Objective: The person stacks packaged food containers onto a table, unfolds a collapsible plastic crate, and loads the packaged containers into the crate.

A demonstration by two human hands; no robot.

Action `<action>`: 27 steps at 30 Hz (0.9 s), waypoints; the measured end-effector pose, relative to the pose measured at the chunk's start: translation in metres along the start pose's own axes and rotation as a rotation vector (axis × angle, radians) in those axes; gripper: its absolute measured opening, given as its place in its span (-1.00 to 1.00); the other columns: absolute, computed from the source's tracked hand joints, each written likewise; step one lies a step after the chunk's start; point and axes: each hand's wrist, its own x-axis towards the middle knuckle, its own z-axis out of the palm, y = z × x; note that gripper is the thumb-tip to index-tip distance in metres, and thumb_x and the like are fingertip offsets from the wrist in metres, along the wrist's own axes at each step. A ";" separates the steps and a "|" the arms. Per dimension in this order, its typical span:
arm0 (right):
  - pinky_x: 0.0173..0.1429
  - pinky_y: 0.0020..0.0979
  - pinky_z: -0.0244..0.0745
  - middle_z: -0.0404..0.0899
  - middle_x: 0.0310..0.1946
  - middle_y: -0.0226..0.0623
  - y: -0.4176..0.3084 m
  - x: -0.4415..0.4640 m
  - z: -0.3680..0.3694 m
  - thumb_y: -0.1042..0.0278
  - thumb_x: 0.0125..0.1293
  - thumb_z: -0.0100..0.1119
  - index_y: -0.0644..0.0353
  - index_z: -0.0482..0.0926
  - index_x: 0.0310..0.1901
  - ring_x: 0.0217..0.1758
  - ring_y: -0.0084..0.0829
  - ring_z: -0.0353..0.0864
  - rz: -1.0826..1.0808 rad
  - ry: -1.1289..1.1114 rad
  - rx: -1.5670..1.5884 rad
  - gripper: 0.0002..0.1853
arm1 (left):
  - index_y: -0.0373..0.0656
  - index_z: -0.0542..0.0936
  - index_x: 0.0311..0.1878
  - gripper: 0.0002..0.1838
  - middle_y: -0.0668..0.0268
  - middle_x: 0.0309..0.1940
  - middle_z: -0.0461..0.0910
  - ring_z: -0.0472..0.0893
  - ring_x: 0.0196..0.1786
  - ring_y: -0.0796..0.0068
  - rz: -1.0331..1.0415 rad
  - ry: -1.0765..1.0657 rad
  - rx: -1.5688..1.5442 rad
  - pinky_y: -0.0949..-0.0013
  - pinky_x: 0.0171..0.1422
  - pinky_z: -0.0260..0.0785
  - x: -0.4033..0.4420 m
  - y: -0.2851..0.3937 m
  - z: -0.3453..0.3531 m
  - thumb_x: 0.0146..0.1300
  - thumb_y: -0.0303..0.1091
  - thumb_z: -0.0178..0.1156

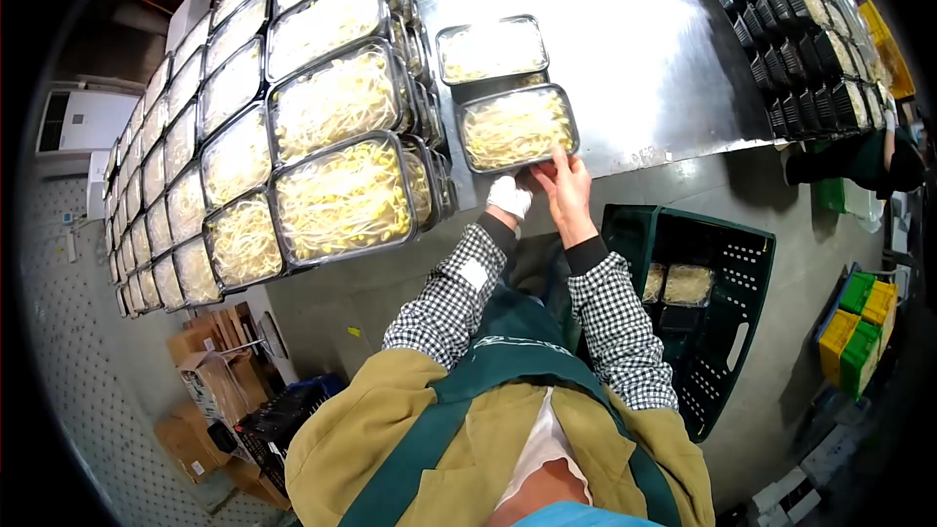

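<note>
Both my hands are at the near edge of a black tray of bean sprouts (pixel 517 129) on the metal table (pixel 634 59). My right hand (pixel 566 190) grips the tray's near right edge, thumb and fingers pressed together on it. My left hand (pixel 509 197), with a white covering on it, is under the tray's near edge; its fingers are mostly hidden. Just behind lies another sprout tray (pixel 491 49), with the near one partly beside it. To the left stand tall stacks of sprout trays (pixel 342 197).
A dark green crate (pixel 722 332) with sprout trays inside stands at the lower right. Black trays (pixel 800 59) are stacked at the table's far right, near a person in dark clothing (pixel 859 158). Cardboard boxes (pixel 190 439) lie at the lower left. Green and yellow crates (pixel 859 332) stand far right.
</note>
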 end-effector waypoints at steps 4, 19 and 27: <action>-0.22 -0.45 0.58 0.37 -0.25 -0.37 -0.024 -0.019 0.012 0.14 0.35 0.14 0.24 0.35 -0.13 -0.26 -0.54 0.48 -0.071 0.024 -0.152 -0.68 | -0.26 0.49 0.08 -0.66 0.16 0.00 0.57 0.55 -0.01 0.23 -0.299 0.259 -0.270 0.30 0.07 0.43 -0.014 0.086 0.071 0.39 -0.24 -0.01; -0.39 -0.53 0.52 0.48 -0.31 -0.40 0.006 -0.193 -0.427 0.38 0.33 0.12 0.19 0.42 -0.09 -0.38 -0.60 0.48 -0.016 1.140 -0.268 -0.82 | -0.33 0.39 0.07 -0.67 -0.04 0.10 0.43 0.44 0.17 -0.06 -0.091 0.327 -0.174 -0.13 0.26 0.30 0.103 0.118 0.059 0.34 -0.32 -0.10; 0.15 -0.19 0.39 0.54 -0.03 0.07 0.036 -0.063 -0.571 0.19 0.20 0.20 0.30 0.50 0.03 0.05 -0.03 0.52 -0.021 1.207 -0.867 -0.57 | -0.18 0.33 0.17 -0.57 0.11 0.12 0.44 0.45 0.14 0.17 -0.115 0.069 0.358 0.10 0.25 0.26 0.002 0.084 0.176 0.34 -0.15 0.02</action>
